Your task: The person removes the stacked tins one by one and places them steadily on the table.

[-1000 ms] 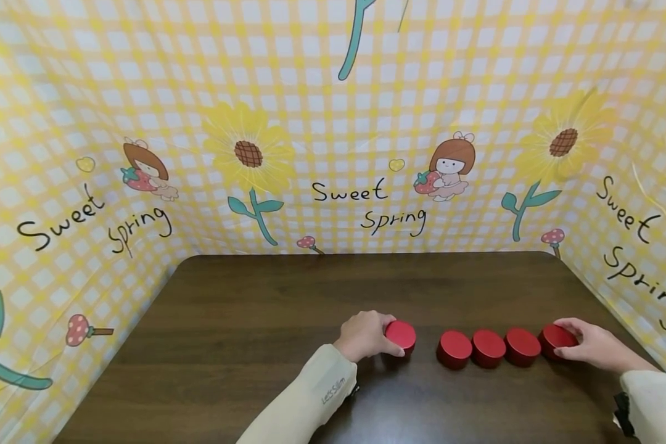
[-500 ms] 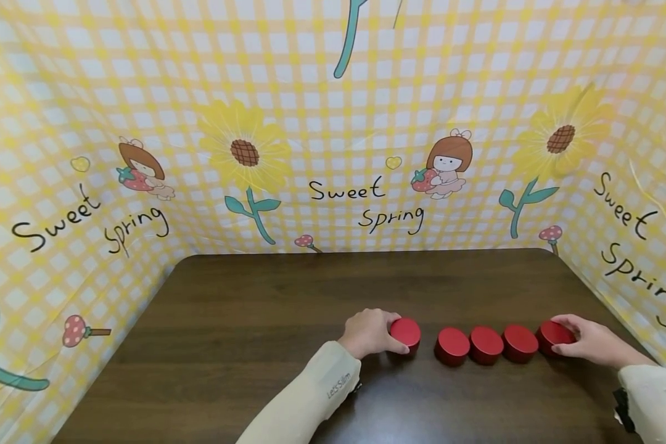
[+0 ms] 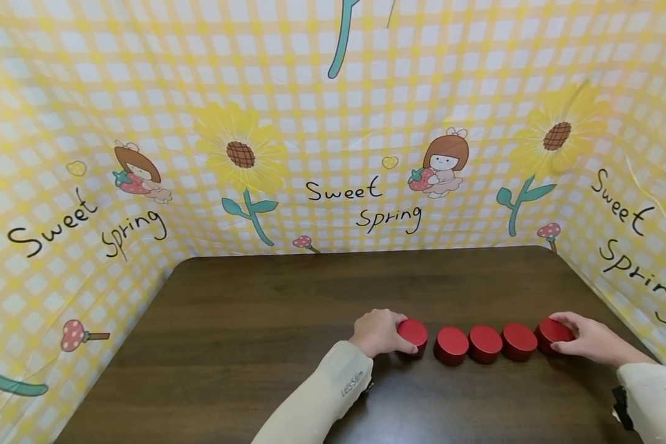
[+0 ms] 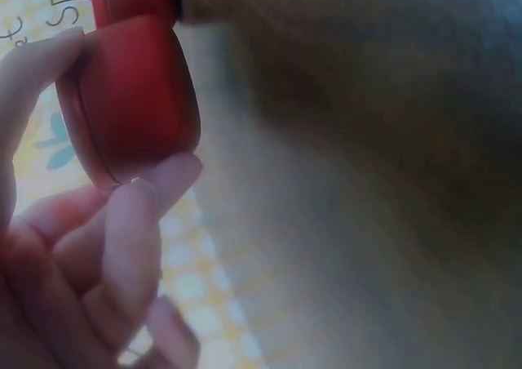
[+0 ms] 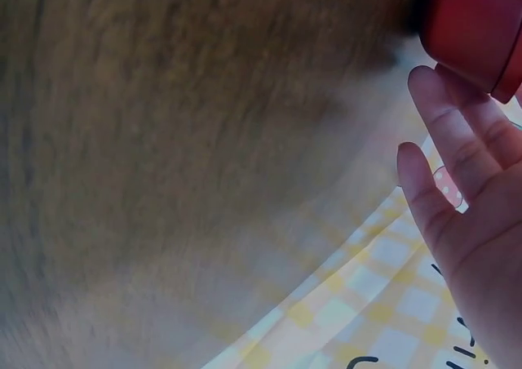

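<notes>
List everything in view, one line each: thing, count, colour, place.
Pucks: 5, red, in a row on the near right of the table; the leftmost in the left hand, the rightmost in the right hand, three between them.
Table: 1, dark brown wood, under the pucks.
Backdrop: 1, yellow and white check with sunflowers, cartoon girls and "Sweet Spring", round three sides of the table.
Sleeves: 2, cream, at the near edge.
Left hand: 1, holds the leftmost puck.
Right hand: 1, holds the rightmost puck.
</notes>
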